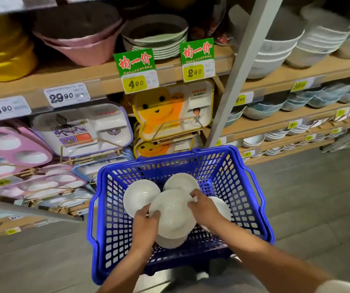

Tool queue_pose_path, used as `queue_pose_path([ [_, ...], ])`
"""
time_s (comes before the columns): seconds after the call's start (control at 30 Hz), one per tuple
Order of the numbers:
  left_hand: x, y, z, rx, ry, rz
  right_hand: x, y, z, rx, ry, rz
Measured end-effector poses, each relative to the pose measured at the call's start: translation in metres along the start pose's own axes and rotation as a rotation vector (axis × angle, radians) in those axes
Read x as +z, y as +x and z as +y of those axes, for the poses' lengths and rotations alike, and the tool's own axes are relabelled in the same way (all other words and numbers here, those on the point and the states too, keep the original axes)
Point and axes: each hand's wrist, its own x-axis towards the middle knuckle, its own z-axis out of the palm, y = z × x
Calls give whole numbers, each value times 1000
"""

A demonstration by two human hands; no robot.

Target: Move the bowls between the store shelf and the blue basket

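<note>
A blue plastic basket stands on the floor in front of the store shelf. Inside it lie several white bowls. My left hand and my right hand grip opposite rims of the middle white bowl, which sits on another bowl beneath it. A second white bowl lies to the left, a third behind, and a fourth shows partly under my right wrist.
Shelves hold pink and yellow tubs, stacked green-rimmed plates, children's divided trays and rows of white and blue bowls at right. A grey upright post stands behind the basket. Grey floor lies to the right.
</note>
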Motion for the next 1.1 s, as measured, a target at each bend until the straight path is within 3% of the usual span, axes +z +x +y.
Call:
queue_pose_path([
  [0.13, -1, -10, 34, 29, -327, -169, -38, -27, -20, -43, 357, 21],
  [0.27, 12, -21, 71, -18, -612, -336, -76, -56, -35, -156, 548, 114],
  [0.43, 35, -36, 120, 80, -557, -334, -120, -87, -39, -259, 642, 167],
  [0.67, 94, -72, 195, 70, -455, -437, -183, -125, -15, -380, 1001, 47],
  [0.9, 199, -144, 221, 242, -371, -539, -260, -167, 56, -478, 1119, 178],
  [1.1, 298, -209, 228, 280, -312, -541, -330, -202, 139, -455, 1127, 293],
])
